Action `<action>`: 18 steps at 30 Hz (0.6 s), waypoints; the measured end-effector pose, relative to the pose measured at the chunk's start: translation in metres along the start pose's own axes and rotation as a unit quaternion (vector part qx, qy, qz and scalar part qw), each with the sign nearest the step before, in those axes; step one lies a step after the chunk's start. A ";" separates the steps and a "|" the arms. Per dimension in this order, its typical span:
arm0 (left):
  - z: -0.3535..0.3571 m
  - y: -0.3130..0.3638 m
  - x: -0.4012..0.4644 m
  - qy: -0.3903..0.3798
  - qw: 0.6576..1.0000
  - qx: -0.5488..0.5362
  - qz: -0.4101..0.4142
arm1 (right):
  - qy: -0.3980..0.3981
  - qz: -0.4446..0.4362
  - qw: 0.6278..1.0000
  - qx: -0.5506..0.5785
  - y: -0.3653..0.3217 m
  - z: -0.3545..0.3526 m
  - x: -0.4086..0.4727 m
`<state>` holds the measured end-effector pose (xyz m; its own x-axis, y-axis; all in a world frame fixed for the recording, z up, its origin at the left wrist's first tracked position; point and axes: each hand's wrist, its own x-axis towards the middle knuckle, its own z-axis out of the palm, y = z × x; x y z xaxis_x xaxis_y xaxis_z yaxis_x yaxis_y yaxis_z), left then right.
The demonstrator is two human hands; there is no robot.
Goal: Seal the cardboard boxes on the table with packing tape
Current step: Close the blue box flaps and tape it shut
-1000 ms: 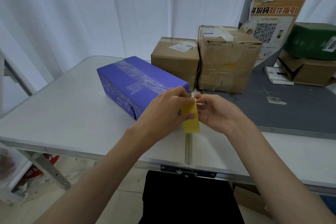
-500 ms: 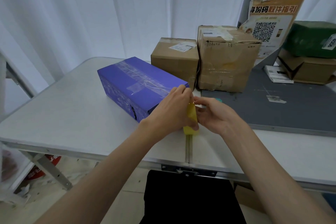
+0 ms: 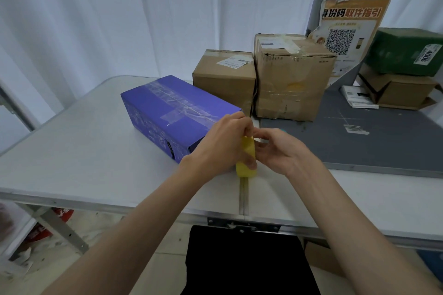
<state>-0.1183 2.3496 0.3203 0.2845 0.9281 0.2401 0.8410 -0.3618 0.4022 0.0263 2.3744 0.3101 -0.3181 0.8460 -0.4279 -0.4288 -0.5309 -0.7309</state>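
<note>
Since a moment ago my hands have drifted a little farther from me, and the yellow tape holder (image 3: 246,158) now stands more upright between them. My left hand (image 3: 221,145) is wrapped around its smooth plastic body, fingers curled tight at the top and thumb low on the side; my right hand (image 3: 279,151) pinches at its upper end, though I cannot tell what the fingertips hold there. The holder hovers over the seam of the grey folding table (image 3: 79,151), just beside the near corner of the long purple box (image 3: 172,112), whose glossy top carries wrinkled clear tape. Two brown cardboard boxes (image 3: 290,79) stand behind, touching each other.
</note>
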 end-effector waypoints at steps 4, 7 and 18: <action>0.003 0.002 0.003 -0.006 1.000 -0.003 0.000 | 0.005 -0.005 1.000 0.017 -0.001 -0.003 -0.001; -0.003 0.003 0.008 -0.013 1.000 0.012 0.013 | -0.002 -0.003 1.000 0.003 -0.001 -0.002 -0.002; 0.000 0.001 0.011 -0.024 0.999 0.039 -0.002 | -0.005 0.000 1.000 0.009 -0.001 -0.002 -0.004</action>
<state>-0.1143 2.3593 0.3234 0.3003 0.9336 0.1954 0.8753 -0.3511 0.3326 0.0297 2.3718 0.3112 -0.3267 0.8456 -0.4222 -0.4436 -0.5316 -0.7215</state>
